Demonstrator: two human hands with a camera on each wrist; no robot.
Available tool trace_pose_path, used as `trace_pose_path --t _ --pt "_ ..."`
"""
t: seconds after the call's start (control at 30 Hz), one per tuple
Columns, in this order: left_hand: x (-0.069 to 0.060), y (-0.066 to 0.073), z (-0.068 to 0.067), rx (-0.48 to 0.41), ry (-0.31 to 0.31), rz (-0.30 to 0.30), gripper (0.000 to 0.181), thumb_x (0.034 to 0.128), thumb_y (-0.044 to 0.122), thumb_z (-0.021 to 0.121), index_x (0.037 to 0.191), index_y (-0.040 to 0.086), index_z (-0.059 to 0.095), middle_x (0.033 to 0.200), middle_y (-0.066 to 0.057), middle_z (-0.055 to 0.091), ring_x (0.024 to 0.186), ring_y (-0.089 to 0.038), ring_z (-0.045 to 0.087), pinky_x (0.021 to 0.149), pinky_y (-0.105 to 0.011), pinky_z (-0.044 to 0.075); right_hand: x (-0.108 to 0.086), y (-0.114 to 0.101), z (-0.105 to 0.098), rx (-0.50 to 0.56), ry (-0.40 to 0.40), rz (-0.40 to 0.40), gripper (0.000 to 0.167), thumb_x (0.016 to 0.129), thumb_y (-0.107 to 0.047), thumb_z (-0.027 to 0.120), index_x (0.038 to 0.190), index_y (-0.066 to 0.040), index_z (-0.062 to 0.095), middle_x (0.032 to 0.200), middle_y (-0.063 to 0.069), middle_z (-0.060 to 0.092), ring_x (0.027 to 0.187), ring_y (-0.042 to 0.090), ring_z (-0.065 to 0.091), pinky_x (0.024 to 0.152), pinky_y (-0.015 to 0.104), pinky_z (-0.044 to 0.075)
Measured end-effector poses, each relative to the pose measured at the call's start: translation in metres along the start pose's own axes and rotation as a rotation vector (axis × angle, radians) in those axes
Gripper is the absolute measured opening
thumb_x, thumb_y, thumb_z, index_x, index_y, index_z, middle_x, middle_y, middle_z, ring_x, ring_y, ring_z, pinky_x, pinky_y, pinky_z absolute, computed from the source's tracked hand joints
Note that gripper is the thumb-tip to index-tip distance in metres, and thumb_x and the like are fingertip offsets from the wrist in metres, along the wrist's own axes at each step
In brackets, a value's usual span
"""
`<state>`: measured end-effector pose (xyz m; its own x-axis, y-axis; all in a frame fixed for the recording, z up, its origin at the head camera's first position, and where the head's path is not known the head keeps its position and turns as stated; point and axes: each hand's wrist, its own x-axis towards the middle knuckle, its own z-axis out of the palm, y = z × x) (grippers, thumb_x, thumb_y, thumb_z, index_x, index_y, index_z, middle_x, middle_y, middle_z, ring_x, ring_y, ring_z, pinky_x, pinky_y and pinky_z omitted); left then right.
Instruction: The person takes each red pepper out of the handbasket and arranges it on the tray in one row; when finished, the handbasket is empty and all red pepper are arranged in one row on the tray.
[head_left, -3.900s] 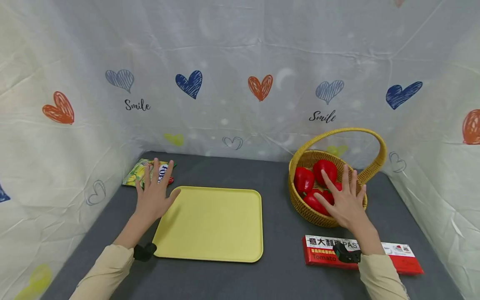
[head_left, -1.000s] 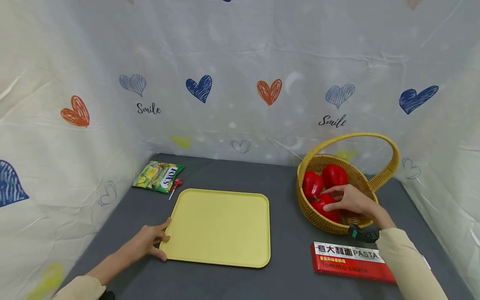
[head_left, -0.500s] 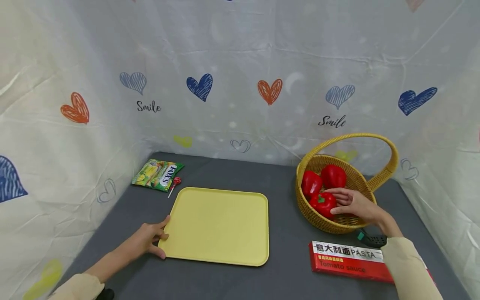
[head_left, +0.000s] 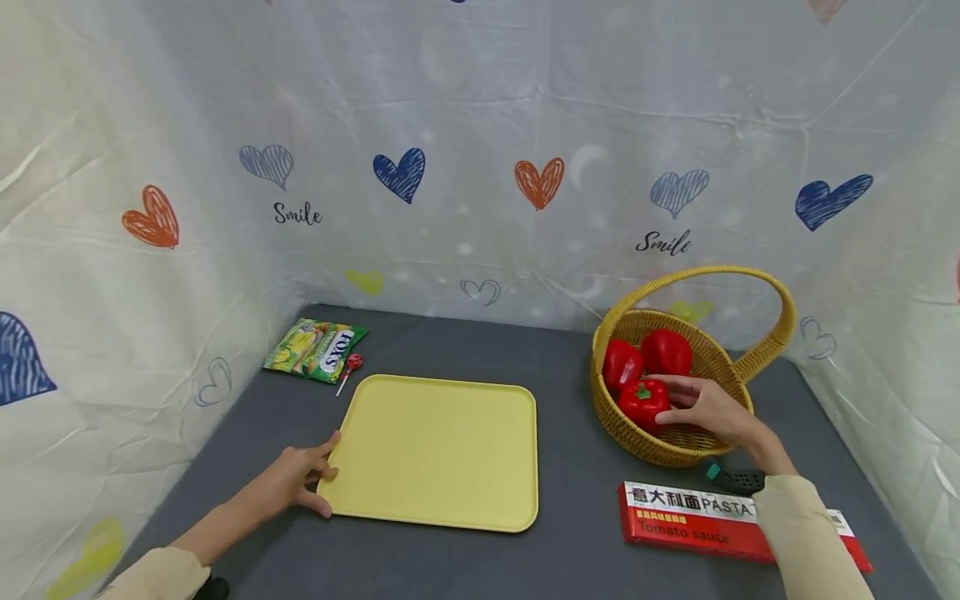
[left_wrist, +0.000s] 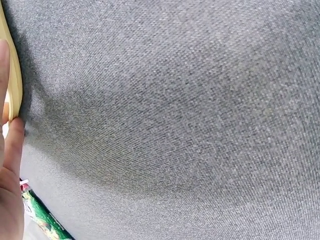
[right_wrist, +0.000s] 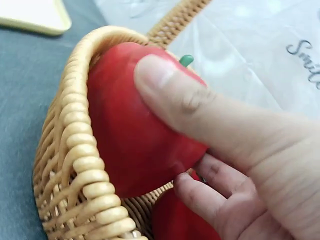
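Note:
In the head view, my right hand reaches into a yellow wicker basket and grips a red bell pepper. The right wrist view shows my thumb on the side of this pepper, with fingers beneath. Two more red peppers lie behind it, one at the left and one farther back. My left hand holds the left edge of a pale yellow tray. In the left wrist view, its fingers touch the tray's rim; part of that hand is cut off.
A red and white pasta box lies in front of the basket, partly under my right forearm. Beyond the tray's far left corner are a green snack bag and a red lollipop. A printed curtain encloses the dark tabletop.
From spread above the table, my hands have gone to the tray edge and into the basket. Lately the gripped pepper has turned, stem toward the camera, and shifted slightly; the left hand stays put.

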<state>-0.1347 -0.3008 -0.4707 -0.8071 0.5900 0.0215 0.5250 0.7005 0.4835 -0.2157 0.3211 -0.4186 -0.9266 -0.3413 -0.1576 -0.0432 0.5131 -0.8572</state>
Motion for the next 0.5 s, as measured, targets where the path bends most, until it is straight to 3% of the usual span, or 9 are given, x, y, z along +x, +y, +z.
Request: trace_pose_path --t 0.27,0.5 --pt "-0.001 -0.001 0.001 0.003 0.003 0.002 0.061 0.0574 0.042 0.082 0.094 -0.006 0.073 0.127 -0.042 0.044 0.099 -0.041 0.062 0.068 -0.027 0.054 -0.010 -0.001 -0.004 0.026 0.066 -0.003 0.072 0.087 -0.018 0.071 0.144 0.007 0.034 0.139 0.035 0.039 0.126 0.049 0.039 0.082 0.031 0.052" --pt "-0.005 -0.005 0.003 -0.035 0.061 0.066 0.049 0.0613 0.044 0.080 0.087 0.003 0.072 0.128 -0.041 0.046 0.102 -0.040 0.060 0.069 -0.024 0.053 -0.020 -0.022 -0.007 0.018 0.147 0.031 0.075 0.088 -0.022 0.071 0.146 0.004 0.032 0.143 0.033 0.036 0.126 0.048 0.040 0.083 0.035 0.052"
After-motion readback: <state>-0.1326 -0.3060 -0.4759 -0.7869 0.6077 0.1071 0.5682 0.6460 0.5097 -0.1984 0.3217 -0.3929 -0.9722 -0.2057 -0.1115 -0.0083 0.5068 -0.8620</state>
